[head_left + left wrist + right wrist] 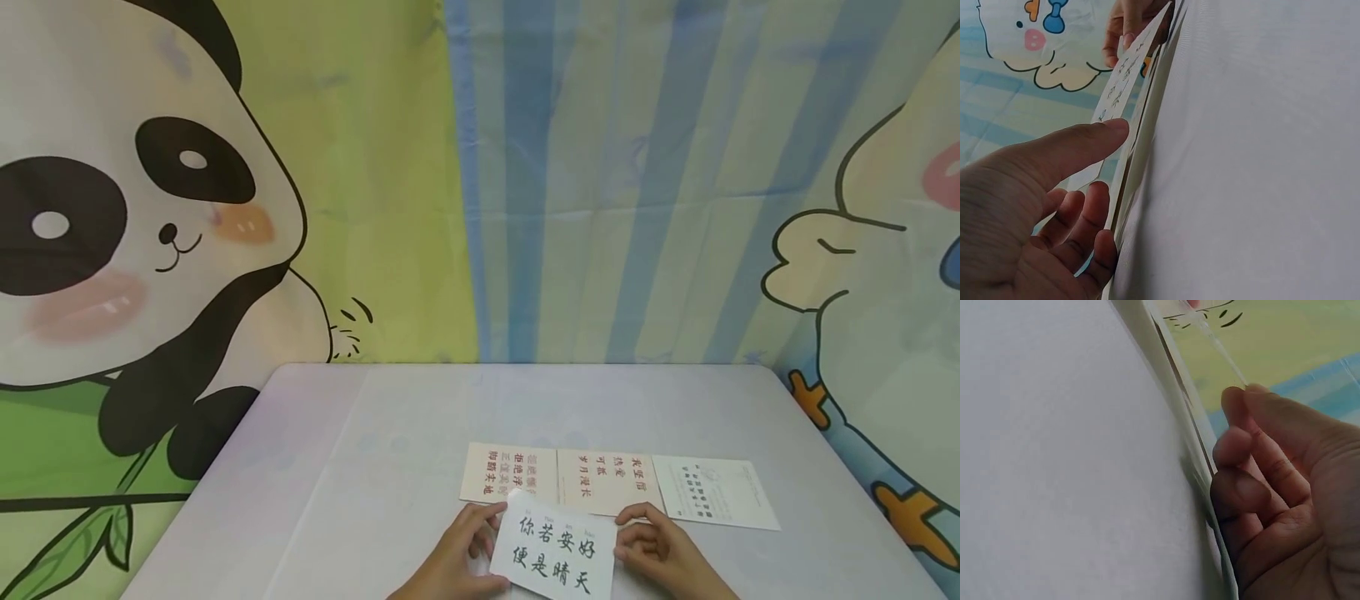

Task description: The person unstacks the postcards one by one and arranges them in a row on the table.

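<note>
A white card (pixel 555 546) with two lines of dark handwritten Chinese characters is held at the table's near side, its writing upright in the head view. My left hand (pixel 457 562) grips its left edge; in the left wrist view the thumb (pixel 1094 147) lies over the card's written face (pixel 1124 78). At the opposite edge, my right hand (pixel 663 550) pinches the card between thumb and index finger. The right wrist view shows the card nearly edge-on (pixel 1225 353), with the other fingers (pixel 1241 490) curled below the pinch.
Just beyond the held card, three cards lie in a row: two cream ones with red characters, the left (pixel 510 473) and the middle (pixel 609 483), and a white one (pixel 716 492) with dark text at right. A pale cloth covers the table (pixel 390 417). Cartoon-printed curtains (pixel 360 167) hang behind.
</note>
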